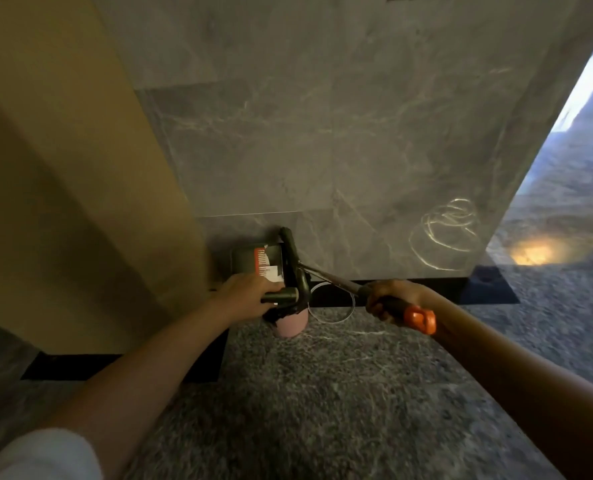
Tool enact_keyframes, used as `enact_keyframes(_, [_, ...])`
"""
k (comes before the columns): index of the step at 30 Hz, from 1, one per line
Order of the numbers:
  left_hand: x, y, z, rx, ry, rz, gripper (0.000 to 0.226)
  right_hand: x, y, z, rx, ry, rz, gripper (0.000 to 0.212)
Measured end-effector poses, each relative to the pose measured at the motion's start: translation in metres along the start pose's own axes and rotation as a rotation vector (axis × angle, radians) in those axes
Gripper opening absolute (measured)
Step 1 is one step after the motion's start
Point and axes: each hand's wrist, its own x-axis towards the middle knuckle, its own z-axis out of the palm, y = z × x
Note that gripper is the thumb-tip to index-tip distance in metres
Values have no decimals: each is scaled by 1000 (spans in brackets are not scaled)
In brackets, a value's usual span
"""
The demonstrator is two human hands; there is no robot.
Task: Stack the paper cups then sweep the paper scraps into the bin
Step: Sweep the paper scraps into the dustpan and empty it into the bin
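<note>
My left hand grips a short dark handle of a black dustpan, which is tipped up against the wall. The pan has an orange comb, and white paper scraps lie in it. Just below my left hand is a pink bin with a dark liner at its mouth. My right hand grips a long thin stick with an orange end; the stick runs left to the dustpan's frame. A thin white ring lies on the floor between my hands. I see no paper cups.
A grey marble wall stands straight ahead with a black skirting at its foot. A yellow-brown wall closes the left side. The floor is dark speckled stone. To the right the floor opens out with bright reflections.
</note>
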Motion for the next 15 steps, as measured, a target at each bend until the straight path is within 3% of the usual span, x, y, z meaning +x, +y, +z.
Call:
enact_keyframes(3, [-2, 8, -1, 116, -38, 45, 31, -9, -2, 13, -290, 86, -80, 10])
enact_keyframes(6, [-8, 14, 5, 221, -57, 52, 46, -11, 13, 26, -503, 143, -113, 23])
enact_keyframes(10, [-10, 20, 18, 294, -109, 59, 47, -2, 41, 31, -530, 182, -58, 39])
enact_keyframes(15, [-19, 17, 25, 403, -212, 81, 42, 3, 60, 32, -462, 208, -39, 43])
